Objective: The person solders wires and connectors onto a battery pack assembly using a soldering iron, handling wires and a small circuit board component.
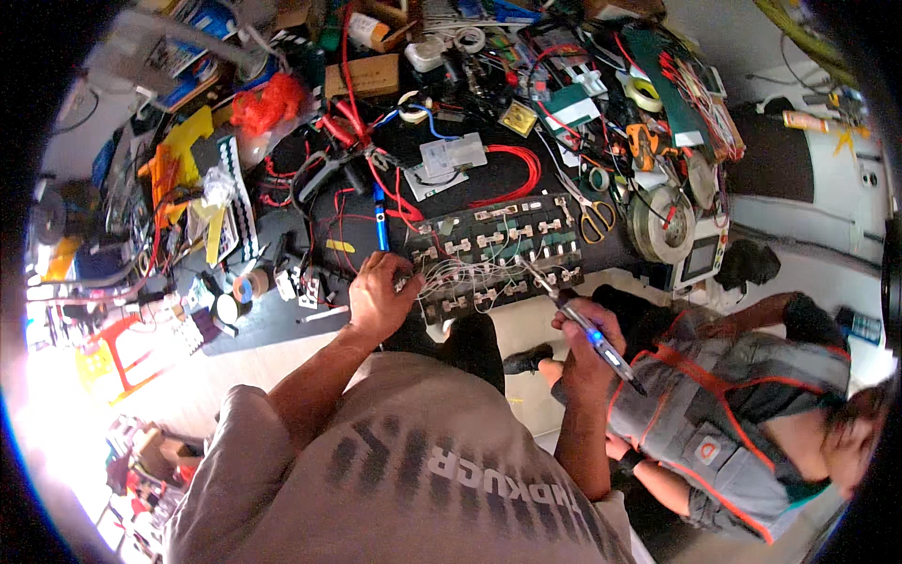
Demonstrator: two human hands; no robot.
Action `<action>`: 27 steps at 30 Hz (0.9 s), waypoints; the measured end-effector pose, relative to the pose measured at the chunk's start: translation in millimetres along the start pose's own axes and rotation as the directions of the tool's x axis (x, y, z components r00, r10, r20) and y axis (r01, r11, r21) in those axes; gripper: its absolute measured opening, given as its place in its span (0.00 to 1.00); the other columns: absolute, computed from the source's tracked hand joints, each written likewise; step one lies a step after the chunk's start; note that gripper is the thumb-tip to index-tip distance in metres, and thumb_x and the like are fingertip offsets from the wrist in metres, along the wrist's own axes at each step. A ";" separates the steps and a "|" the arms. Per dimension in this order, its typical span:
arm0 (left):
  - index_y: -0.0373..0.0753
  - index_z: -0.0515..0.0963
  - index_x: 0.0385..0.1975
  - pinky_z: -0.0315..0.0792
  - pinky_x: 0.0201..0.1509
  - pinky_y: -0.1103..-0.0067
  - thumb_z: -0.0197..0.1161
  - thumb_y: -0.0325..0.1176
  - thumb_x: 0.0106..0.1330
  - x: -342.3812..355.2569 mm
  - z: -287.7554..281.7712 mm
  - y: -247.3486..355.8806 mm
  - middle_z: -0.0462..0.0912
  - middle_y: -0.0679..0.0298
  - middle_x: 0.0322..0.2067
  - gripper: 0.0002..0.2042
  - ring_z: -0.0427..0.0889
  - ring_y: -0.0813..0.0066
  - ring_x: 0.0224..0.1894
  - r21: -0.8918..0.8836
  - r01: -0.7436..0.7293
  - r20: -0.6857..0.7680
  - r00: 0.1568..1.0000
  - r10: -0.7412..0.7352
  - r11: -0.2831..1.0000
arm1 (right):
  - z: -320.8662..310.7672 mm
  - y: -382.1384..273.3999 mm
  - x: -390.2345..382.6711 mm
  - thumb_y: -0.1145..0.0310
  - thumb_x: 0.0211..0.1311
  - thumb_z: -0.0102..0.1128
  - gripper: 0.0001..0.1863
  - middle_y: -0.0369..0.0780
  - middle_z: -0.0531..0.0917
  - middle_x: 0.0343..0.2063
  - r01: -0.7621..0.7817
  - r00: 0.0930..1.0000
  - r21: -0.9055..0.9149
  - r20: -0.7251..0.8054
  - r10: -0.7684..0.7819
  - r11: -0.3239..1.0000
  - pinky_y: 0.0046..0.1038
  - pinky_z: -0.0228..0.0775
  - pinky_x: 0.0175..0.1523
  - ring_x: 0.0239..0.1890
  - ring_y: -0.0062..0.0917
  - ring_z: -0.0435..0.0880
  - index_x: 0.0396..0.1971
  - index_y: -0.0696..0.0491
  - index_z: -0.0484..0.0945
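My right hand (pixel 587 343) grips a slim pen-like tool (pixel 615 362) with a blue light on its barrel; its thin tip reaches the wired part of a dark board (pixel 451 226), which holds rows of small pale components. Thin white wires (pixel 470 273) run loosely across that board toward its left side. There my left hand (pixel 381 296) has its fingers curled together among the wire ends, around something too small to make out. A blue cylindrical tool (pixel 381 216) lies just beyond that hand. Orange-handled scissors (pixel 595 221) rest right of the board.
A coil of red wire (pixel 526 174) and metal plates (pixel 437 164) lie behind the board. Red-handled tools (pixel 343 132), tape, cables and parts crowd the bench. Wire reels (pixel 662 226) stand at the right. A person in a grey, orange-trimmed vest (pixel 723 414) is close on my right, below the bench edge.
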State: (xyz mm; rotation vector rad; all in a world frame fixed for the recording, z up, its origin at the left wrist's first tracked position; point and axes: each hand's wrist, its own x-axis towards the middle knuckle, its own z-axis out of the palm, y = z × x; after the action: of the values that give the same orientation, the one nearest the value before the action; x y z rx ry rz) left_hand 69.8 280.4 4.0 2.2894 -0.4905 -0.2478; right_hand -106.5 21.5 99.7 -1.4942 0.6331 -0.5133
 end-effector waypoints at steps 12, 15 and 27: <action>0.38 0.81 0.31 0.75 0.50 0.59 0.73 0.34 0.60 -22.3 20.7 29.2 0.79 0.52 0.35 0.09 0.80 0.46 0.44 0.026 0.215 -0.123 0.970 -0.210 0.976 | 57.2 40.7 71.5 0.72 0.67 0.69 0.13 0.38 0.89 0.40 -0.166 0.795 -0.133 0.568 0.213 0.977 0.21 0.77 0.46 0.39 0.16 0.85 0.49 0.59 0.84; 0.37 0.81 0.32 0.75 0.50 0.58 0.72 0.33 0.61 -29.1 31.1 29.1 0.79 0.51 0.37 0.08 0.80 0.45 0.45 -0.035 0.261 -0.197 0.945 -0.263 0.965 | 60.0 58.6 84.6 0.75 0.67 0.68 0.15 0.41 0.88 0.40 -0.167 0.757 -0.119 0.621 0.204 0.979 0.25 0.78 0.52 0.42 0.22 0.86 0.51 0.62 0.82; 0.35 0.80 0.30 0.77 0.50 0.59 0.68 0.27 0.59 -39.4 45.0 49.2 0.78 0.50 0.39 0.05 0.82 0.45 0.45 -0.205 0.339 -0.291 0.875 -0.388 0.918 | 58.4 80.4 82.8 0.69 0.69 0.70 0.16 0.37 0.89 0.43 -0.128 0.739 -0.099 0.654 0.161 0.987 0.22 0.77 0.52 0.44 0.18 0.85 0.52 0.60 0.83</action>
State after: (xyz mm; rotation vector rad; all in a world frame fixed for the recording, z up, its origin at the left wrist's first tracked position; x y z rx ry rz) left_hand 6.3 236.5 9.9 2.2021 0.1332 -0.0789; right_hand -11.8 11.7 12.2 -1.5269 0.1878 0.1751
